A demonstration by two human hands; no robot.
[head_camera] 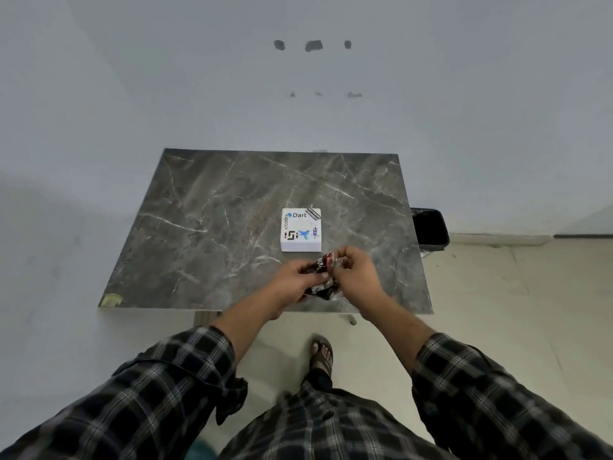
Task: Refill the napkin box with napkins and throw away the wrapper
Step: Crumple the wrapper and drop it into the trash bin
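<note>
- Left hand [296, 274] and right hand [353, 267]: both grasp the dark crumpled wrapper [321, 277] between them, above the near edge of the counter [205, 207].
- Napkin box [301, 230]: white, stickered, closed, resting on the counter just beyond the hands.
- Black bin [430, 230]: on the floor beside the counter's right edge.
</note>
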